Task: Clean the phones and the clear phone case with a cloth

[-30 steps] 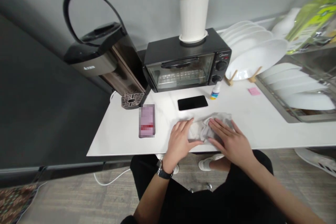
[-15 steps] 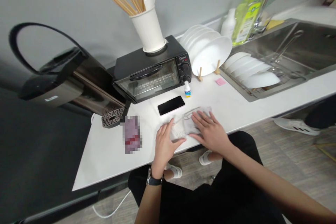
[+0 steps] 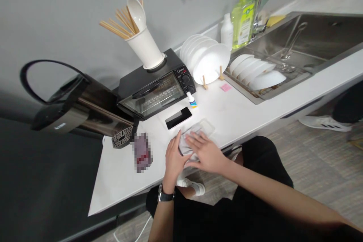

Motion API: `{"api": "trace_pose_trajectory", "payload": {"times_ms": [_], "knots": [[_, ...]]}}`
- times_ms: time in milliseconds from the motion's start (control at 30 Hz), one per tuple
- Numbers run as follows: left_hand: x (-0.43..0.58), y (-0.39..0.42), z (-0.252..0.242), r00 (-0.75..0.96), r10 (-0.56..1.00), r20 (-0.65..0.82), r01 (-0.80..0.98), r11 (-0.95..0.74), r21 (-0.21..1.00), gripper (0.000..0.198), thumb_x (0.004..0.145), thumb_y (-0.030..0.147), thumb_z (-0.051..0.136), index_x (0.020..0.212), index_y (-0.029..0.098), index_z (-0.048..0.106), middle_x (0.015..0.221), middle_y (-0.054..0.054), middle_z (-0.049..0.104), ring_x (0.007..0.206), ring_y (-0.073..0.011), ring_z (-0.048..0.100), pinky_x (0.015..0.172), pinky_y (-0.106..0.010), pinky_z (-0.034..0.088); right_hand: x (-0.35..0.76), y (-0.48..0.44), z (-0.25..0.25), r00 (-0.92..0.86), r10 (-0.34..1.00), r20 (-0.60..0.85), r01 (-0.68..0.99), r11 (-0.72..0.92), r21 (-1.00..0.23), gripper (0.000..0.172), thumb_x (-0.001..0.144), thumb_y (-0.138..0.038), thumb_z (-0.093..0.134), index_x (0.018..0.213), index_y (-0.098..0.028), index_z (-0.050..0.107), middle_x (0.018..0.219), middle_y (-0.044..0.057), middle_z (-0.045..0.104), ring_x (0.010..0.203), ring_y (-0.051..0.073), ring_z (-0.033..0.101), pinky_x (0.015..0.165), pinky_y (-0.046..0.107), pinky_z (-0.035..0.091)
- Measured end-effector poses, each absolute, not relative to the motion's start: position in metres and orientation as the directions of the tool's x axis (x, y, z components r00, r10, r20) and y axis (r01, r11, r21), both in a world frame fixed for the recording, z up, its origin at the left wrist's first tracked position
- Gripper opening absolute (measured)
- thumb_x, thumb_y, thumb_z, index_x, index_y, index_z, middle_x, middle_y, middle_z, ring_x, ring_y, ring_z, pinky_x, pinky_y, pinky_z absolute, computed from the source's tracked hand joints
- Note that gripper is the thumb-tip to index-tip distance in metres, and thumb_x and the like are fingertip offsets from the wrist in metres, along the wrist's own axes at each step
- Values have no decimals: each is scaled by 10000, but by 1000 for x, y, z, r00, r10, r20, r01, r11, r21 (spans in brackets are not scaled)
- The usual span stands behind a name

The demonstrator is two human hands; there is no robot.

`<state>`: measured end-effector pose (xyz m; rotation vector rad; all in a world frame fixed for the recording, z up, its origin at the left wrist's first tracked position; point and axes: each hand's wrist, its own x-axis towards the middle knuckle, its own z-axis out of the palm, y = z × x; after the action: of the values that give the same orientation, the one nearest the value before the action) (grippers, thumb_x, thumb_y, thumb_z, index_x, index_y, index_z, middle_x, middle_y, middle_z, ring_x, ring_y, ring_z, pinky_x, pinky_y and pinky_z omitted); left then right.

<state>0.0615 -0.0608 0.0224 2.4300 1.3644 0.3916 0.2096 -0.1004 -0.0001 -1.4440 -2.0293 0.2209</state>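
A crumpled grey-white cloth [image 3: 202, 130] lies on the white counter [image 3: 235, 111] near its front edge. My left hand [image 3: 173, 159], with a watch on the wrist, rests on the cloth's left end with its fingers stretched over it. My right hand [image 3: 204, 152] lies flat on the cloth, fingers spread and pointing left. Both hands press on the cloth and hide most of it. A black phone [image 3: 178, 118] lies face up just behind the cloth.
A black toaster oven [image 3: 154, 89] carries a white utensil holder [image 3: 145, 47]. A small bottle [image 3: 192, 100], a plate rack [image 3: 204, 62], a sink with plates [image 3: 256, 75], a black water dispenser [image 3: 76, 104] and a blurred package [image 3: 141, 152] are also on the counter.
The view has swung up and to the right, showing the sink and soap bottles. My hands have moved closer together on the cloth, which looks more bunched.
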Motion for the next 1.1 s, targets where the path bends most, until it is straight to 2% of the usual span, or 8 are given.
{"api": "trace_pose_trajectory", "payload": {"times_ms": [133,200,300,433,667,867,967,1100], "knots": [[61,-64,23,501,863,70,776,-483,406,718,670,278,452,1177,328,-54,1118,13,374,1030,-183,334,874,-369,288,214,-105,-1,-281,889,361,775,432,-461,585,667,-490,349,1144,-164,261,1164,54,318,1077,176,225,919,351,113],[62,-65,23,496,865,75,776,-481,409,717,669,308,454,1179,321,-50,1109,7,383,1024,-190,339,876,-380,281,226,-103,-2,-176,921,348,826,331,-457,540,695,-439,346,1148,-161,253,1180,61,286,1089,188,191,917,378,83],[62,-65,22,480,871,100,765,-472,439,712,659,312,473,1178,333,-14,1115,6,379,1023,-211,338,866,-411,276,222,-101,0,-75,932,355,850,246,-466,591,677,-445,370,1159,-133,228,1190,78,260,1099,216,149,909,408,81],[54,-66,20,473,874,109,738,-461,493,690,661,247,474,1179,331,26,1127,9,366,1027,-200,333,865,-387,286,194,-107,4,-313,871,378,749,471,-466,606,634,-507,385,1131,-177,282,1162,47,321,1072,189,234,908,365,154],[47,-63,25,452,884,118,760,-450,469,719,618,300,531,1175,328,76,1086,11,408,1028,-207,326,866,-401,276,217,-105,-2,-222,897,384,832,379,-406,443,706,-324,382,1117,-176,311,1159,48,325,1072,196,236,894,384,189],[44,-58,25,476,874,98,777,-471,418,685,642,278,505,1183,298,86,1090,7,401,1015,-189,346,867,-357,292,199,-94,-7,-395,827,401,745,543,-387,359,735,-254,333,1092,-221,341,1106,11,403,1037,147,306,883,331,225],[37,-56,25,476,874,95,798,-476,369,661,667,305,477,1189,275,73,1126,4,367,1052,-176,300,893,-341,258,230,-90,-11,-303,866,397,749,474,-463,326,745,-186,293,1054,-243,383,1068,8,443,998,150,357,851,321,257],[36,-42,32,514,854,79,810,-514,284,660,671,311,479,1187,275,69,1231,22,202,1116,-167,178,917,-331,199,286,-94,-17,64,942,329,681,200,-705,253,757,-256,269,927,-245,456,894,11,535,801,170,481,679,276,359]]}}
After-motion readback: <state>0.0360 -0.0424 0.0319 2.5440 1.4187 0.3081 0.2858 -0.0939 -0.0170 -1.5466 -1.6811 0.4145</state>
